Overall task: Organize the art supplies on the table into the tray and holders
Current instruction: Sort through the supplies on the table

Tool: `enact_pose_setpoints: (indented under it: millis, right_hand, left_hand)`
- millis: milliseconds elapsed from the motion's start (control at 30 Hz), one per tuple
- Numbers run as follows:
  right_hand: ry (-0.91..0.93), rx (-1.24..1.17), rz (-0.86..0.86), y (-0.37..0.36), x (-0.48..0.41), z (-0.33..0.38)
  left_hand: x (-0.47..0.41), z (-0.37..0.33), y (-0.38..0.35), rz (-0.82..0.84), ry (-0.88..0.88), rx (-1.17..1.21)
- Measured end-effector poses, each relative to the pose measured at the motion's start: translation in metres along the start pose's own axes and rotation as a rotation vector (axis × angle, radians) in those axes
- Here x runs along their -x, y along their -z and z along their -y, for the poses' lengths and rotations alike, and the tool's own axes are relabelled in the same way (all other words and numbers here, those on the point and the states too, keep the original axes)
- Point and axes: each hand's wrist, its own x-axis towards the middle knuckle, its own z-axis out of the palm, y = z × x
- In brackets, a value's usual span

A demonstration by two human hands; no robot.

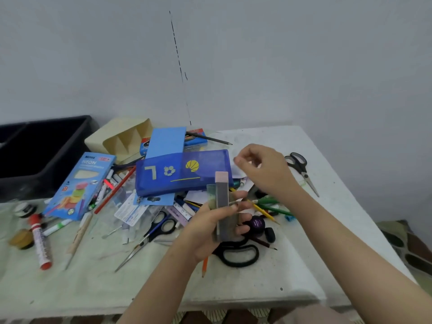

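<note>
Barely started: my left hand grips a grey box. My right hand is curled, its hold unclear. The tabletop is cluttered and the holder looks unfilled.

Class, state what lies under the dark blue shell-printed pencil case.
Light blue card sticks out beyond the far and near edges of the dark blue pencil case. Whatever lies beneath its middle is covered.

Gripped a box upright in the left hand, fingers curled round it. Held the right hand raised just beyond, forearm stretched in from lower right, thumb and forefinger tips drawn together; unclear whether pinching anything.
</note>
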Motion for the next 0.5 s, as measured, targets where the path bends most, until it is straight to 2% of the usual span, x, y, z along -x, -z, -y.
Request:
enact_pose_setpoints:
  millis: [100, 167, 233, 400, 500]
  right_hand:
    - [-0.124, 0.377, -0.061, 0.009, -0.015, -0.034]
    - [-0.267, 0.622, 0.034, 0.012, -0.025, -0.053]
    - [-0.327, 0.758, 0.126, 0.011, -0.031, -0.063]
    - [-0.346, 0.751, 0.166, 0.011, -0.042, -0.067]
    - [-0.377, 0.577, 0.109, 0.016, -0.046, -0.068]
  left_hand:
    - [0.002, 0.001, -0.002, -0.027, -0.002, 0.064]
    - [0.005, 0.001, -0.001, -0.049, -0.012, 0.100]
    - [0.007, 0.001, -0.001, -0.057, -0.020, 0.135]
    - [0.011, 0.000, 0.002, -0.088, -0.039, 0.161]
    - [0.012, 0.000, 0.004, -0.116, -0.050, 0.170]
